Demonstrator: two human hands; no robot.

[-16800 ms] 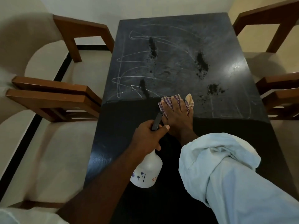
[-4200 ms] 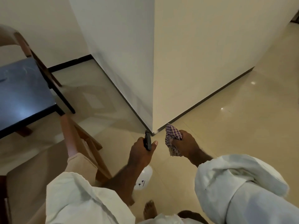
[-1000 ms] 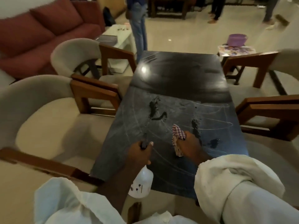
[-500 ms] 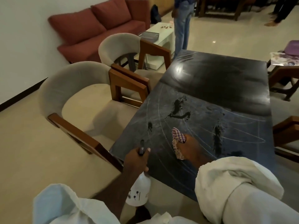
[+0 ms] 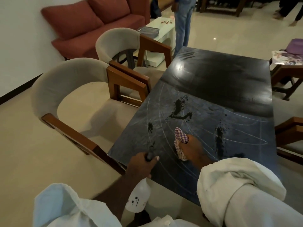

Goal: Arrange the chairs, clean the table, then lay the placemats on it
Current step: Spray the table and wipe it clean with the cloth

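The room has a pale tiled floor, with a red sofa (image 5: 91, 22) at the wall and a person (image 5: 182, 22) standing past the far end of the black table (image 5: 213, 82). The near half of the table carries white curved lines and dark spots (image 5: 177, 107). Two padded chairs (image 5: 54, 89) stand along its left side, the seats close to the edge.

The right hand (image 5: 195, 149) rests on the near part of the table, its fingers curled around a bunched checked cloth (image 5: 180, 136) that touches the top. The left hand (image 5: 141, 166) is at the near left corner, its fingers wrapped around the dark head of a white bottle (image 5: 139, 199). The bottle hangs below the hand, off the table.
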